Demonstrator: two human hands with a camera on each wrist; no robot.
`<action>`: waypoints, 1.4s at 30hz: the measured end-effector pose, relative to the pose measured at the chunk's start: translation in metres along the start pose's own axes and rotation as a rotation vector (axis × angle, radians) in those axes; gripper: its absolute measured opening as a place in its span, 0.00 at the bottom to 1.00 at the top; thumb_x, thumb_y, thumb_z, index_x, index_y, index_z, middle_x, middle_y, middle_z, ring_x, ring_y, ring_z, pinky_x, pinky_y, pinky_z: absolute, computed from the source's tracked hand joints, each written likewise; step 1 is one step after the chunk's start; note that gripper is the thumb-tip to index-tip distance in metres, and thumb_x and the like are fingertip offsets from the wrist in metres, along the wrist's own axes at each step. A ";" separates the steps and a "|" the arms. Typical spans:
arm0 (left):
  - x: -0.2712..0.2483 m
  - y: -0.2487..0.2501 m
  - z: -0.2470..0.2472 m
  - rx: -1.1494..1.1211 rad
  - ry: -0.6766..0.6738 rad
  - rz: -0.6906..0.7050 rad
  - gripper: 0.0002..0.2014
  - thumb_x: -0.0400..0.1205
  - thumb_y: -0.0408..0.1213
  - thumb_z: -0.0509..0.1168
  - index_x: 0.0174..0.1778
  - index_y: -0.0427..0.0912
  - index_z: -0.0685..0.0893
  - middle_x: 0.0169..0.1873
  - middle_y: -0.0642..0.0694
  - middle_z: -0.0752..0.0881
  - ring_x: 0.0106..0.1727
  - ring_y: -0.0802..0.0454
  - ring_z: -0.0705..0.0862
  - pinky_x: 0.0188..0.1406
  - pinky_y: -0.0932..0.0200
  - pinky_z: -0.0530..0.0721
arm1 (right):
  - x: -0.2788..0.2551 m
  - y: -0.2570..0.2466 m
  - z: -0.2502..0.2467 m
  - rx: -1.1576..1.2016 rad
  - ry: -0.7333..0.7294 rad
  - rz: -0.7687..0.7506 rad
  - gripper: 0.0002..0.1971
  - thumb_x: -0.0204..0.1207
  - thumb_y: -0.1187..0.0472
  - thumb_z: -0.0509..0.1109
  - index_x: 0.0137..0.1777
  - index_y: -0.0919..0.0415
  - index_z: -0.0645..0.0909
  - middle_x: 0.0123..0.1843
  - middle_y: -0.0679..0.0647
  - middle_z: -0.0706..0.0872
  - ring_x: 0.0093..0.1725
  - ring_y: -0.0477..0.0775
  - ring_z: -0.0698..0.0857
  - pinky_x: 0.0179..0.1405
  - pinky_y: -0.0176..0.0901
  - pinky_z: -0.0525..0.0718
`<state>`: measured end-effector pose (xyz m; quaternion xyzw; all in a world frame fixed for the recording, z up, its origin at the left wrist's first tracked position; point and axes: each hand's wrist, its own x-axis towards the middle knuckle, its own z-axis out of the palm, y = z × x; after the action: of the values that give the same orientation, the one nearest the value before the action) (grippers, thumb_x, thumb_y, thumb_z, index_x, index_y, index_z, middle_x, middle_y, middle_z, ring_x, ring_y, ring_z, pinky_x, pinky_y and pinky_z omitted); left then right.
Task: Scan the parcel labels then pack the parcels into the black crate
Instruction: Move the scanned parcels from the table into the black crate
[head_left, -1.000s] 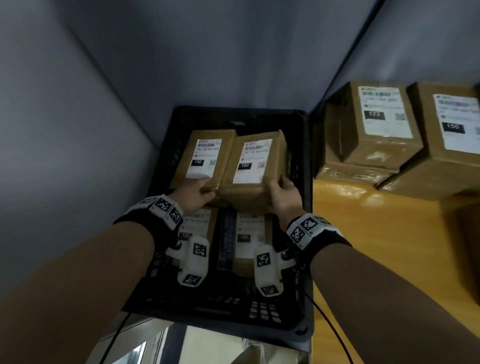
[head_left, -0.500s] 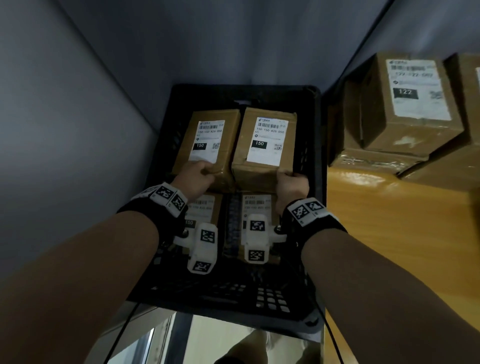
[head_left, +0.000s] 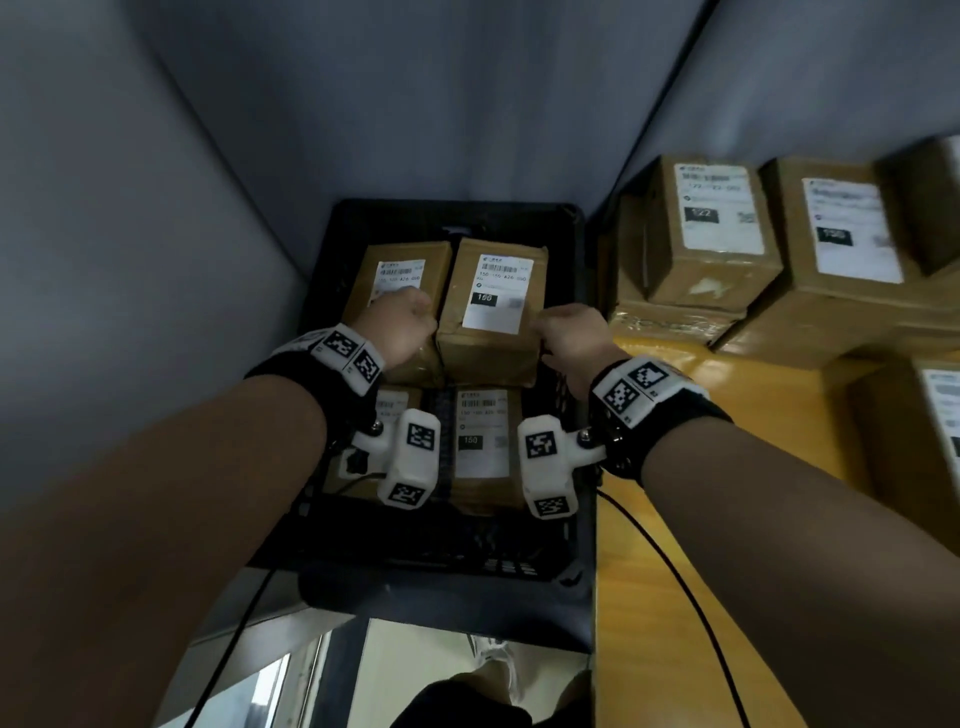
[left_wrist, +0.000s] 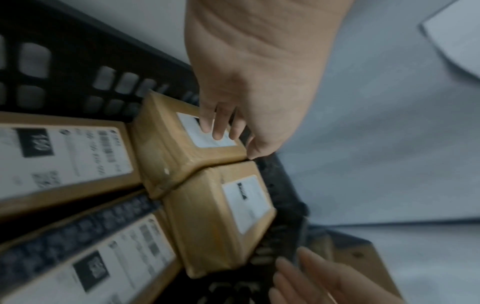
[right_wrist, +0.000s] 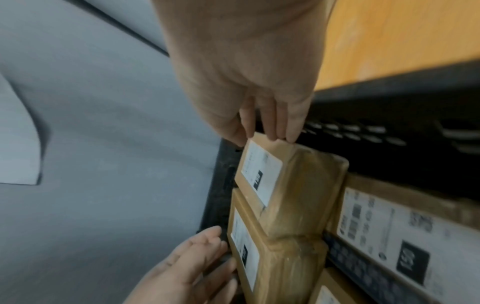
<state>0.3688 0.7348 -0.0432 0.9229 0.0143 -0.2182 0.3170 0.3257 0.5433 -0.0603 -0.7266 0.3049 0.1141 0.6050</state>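
The black crate (head_left: 457, 218) holds brown parcels with white labels in two layers. On top at the far end lie a left parcel (head_left: 405, 254) and a right parcel (head_left: 488, 358), side by side and touching. My left hand (head_left: 400, 327) rests on the left parcel (left_wrist: 166, 148), its straight fingers (left_wrist: 218, 127) on the label. My right hand (head_left: 569, 332) touches the outer edge of the right parcel (right_wrist: 298, 181) with straight fingertips (right_wrist: 272, 131), next to the crate wall (right_wrist: 389, 115). A lower-layer parcel (head_left: 483, 447) shows between my wrists.
A yellow table (head_left: 727, 467) stands right of the crate and carries several more labelled parcels, such as one marked 122 (head_left: 711, 228) and another (head_left: 841, 244). Grey walls close in on the left and behind. Cables hang from both wrists.
The right parcel, held tilted between both hands a second ago, now lies flat beside the left one. My left hand moved onto the left parcel and my right hand slid to the outer edge.
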 end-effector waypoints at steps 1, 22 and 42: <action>-0.004 0.011 0.000 0.006 -0.005 0.025 0.20 0.83 0.38 0.61 0.72 0.39 0.76 0.71 0.40 0.78 0.69 0.43 0.77 0.69 0.53 0.75 | -0.008 -0.005 -0.011 0.018 -0.002 -0.020 0.08 0.77 0.65 0.69 0.51 0.67 0.85 0.47 0.60 0.88 0.48 0.57 0.87 0.48 0.47 0.86; -0.113 0.210 0.146 -0.089 -0.140 0.191 0.21 0.86 0.39 0.60 0.76 0.42 0.70 0.66 0.44 0.80 0.61 0.50 0.79 0.57 0.61 0.73 | -0.079 0.058 -0.294 -0.239 0.310 -0.210 0.05 0.77 0.67 0.68 0.49 0.59 0.84 0.49 0.55 0.88 0.53 0.56 0.86 0.58 0.48 0.84; -0.160 0.232 0.249 -0.060 -0.150 -0.091 0.19 0.88 0.40 0.58 0.75 0.44 0.72 0.68 0.43 0.77 0.61 0.44 0.80 0.62 0.51 0.78 | -0.055 0.147 -0.351 -0.731 -0.048 0.006 0.61 0.66 0.43 0.79 0.84 0.40 0.32 0.76 0.60 0.57 0.64 0.68 0.78 0.60 0.53 0.82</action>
<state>0.1648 0.4199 -0.0183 0.8924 0.0388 -0.3004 0.3344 0.1254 0.2153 -0.0646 -0.8911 0.2320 0.2342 0.3119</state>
